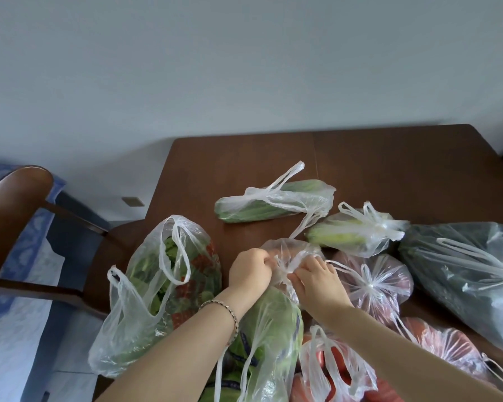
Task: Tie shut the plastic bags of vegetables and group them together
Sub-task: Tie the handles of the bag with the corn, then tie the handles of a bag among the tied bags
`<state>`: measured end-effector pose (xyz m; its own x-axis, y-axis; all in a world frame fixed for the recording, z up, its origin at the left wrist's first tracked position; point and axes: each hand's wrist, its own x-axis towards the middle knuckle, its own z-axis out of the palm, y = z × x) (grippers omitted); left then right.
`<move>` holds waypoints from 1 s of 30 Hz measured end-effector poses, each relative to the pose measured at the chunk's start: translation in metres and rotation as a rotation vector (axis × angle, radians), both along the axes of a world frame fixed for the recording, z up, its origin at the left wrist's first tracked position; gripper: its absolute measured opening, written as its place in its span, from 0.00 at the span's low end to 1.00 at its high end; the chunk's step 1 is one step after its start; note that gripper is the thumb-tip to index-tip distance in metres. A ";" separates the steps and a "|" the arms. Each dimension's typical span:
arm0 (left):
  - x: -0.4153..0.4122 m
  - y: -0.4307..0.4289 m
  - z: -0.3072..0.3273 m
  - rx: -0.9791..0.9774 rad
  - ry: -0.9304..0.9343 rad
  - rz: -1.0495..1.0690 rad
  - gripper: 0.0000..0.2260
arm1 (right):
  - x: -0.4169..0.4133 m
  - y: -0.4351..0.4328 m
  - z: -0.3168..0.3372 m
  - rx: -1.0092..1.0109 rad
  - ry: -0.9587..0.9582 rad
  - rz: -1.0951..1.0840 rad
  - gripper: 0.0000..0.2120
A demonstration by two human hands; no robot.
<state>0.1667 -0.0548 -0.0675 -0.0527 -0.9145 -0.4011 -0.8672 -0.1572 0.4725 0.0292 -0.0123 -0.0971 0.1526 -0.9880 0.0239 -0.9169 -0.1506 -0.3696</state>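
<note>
At the centre of the frame, the twisted handles of a small clear bag were gripped by both hands: the left hand was closed on the plastic from the left, with its fingers curled in, and the right hand was pinched on it from the right. What the bag held could not be told beyond a reddish tint. A bracelet was worn on the left wrist.

The bag was set on a brown wooden table, among other bags. At lower left an open bag of leafy greens was seen with its handles loose. Above the hands a bag of long green vegetable was laid flat, untied. To the right, a knotted bag of pale green vegetable, a knotted bag of reddish produce and a large dark bag were grouped close together. A bag of cabbage was partly covered by the left forearm. A wooden chair was seen at the left edge.
</note>
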 end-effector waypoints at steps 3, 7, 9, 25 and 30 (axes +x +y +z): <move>0.001 -0.019 0.015 -0.376 -0.060 -0.091 0.05 | -0.012 -0.027 0.021 0.207 -0.215 -0.086 0.11; -0.002 -0.056 0.034 -0.716 -0.051 0.074 0.25 | -0.028 -0.083 0.038 0.204 -0.234 -0.433 0.19; -0.003 -0.072 0.036 -0.568 -0.082 0.025 0.32 | -0.024 -0.100 0.029 0.387 -0.171 -0.548 0.32; -0.045 -0.068 0.117 -0.392 0.847 0.313 0.21 | -0.044 -0.120 0.075 0.530 -1.172 -0.788 0.37; -0.074 -0.034 0.176 -0.186 1.271 0.281 0.19 | -0.065 -0.080 0.134 0.019 -0.960 -0.497 0.35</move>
<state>0.0926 -0.0888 0.1080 -0.0978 -0.9920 -0.0801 0.2475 -0.1021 0.9635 -0.0357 -0.0922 0.0364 -0.3393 -0.9357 -0.0964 -0.2005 0.1720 -0.9645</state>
